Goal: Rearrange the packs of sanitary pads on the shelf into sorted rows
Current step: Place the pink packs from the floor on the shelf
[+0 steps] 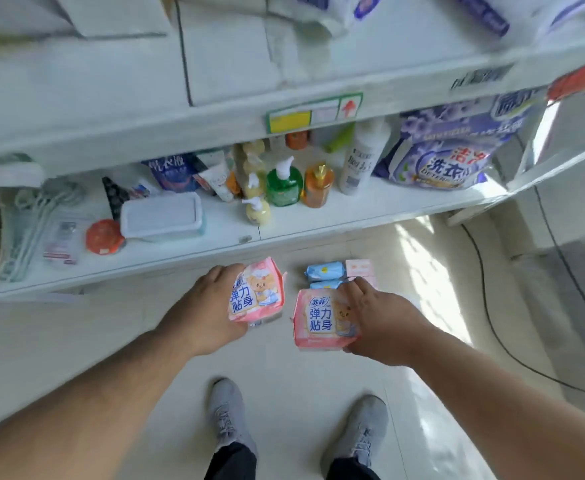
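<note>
Both bare arms reach forward and down — left hand (205, 308) and right hand (381, 322) each grip something.

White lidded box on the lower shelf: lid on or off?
On. The lid of the white lidded box sits flat across the top, rim covered all round. Whether it is latched cannot be told.

One pack (257, 292) is held in the left hand (204, 306), and a second pack (324, 318) in the right hand (381, 320) beside it. Smaller packs (325, 271) are laid on the floor (284, 368) just behind the second pack, before the lower shelf (318, 216), on which bottles (284, 181) are stood.
</note>
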`<state>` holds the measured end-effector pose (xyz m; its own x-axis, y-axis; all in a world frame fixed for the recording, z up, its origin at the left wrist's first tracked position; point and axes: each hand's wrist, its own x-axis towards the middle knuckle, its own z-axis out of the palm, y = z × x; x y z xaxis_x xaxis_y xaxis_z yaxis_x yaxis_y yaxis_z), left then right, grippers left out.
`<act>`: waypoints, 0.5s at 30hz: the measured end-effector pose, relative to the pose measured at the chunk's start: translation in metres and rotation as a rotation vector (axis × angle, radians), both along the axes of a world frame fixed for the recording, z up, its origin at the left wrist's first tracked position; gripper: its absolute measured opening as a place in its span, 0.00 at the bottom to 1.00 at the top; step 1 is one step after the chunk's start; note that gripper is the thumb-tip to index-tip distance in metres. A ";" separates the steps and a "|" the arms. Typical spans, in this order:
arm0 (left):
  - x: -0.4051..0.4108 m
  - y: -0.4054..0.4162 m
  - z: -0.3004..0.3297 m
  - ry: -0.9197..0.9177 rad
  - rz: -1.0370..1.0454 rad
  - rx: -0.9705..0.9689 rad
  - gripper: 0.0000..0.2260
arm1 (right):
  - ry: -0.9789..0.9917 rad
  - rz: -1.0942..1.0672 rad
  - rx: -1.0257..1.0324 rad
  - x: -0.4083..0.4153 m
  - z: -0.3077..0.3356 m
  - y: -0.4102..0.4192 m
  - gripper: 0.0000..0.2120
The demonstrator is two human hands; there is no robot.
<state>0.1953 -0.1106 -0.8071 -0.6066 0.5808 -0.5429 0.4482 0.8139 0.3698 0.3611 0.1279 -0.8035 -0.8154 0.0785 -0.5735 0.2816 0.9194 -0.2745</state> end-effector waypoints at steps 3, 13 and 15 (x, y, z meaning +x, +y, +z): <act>0.016 -0.006 0.105 0.025 0.021 0.058 0.42 | 0.079 0.022 0.041 -0.001 0.110 0.006 0.39; 0.061 -0.083 0.375 0.245 0.024 0.127 0.44 | 0.255 0.201 0.262 0.020 0.394 -0.027 0.39; 0.066 -0.106 0.419 0.271 0.021 0.167 0.43 | 0.300 0.187 0.257 0.026 0.438 -0.044 0.39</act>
<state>0.2609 -0.2162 -0.3884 -0.7288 0.6343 -0.2578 0.5328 0.7619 0.3683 0.3873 0.0843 -0.3660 -0.9567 0.0230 -0.2901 0.0465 0.9961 -0.0745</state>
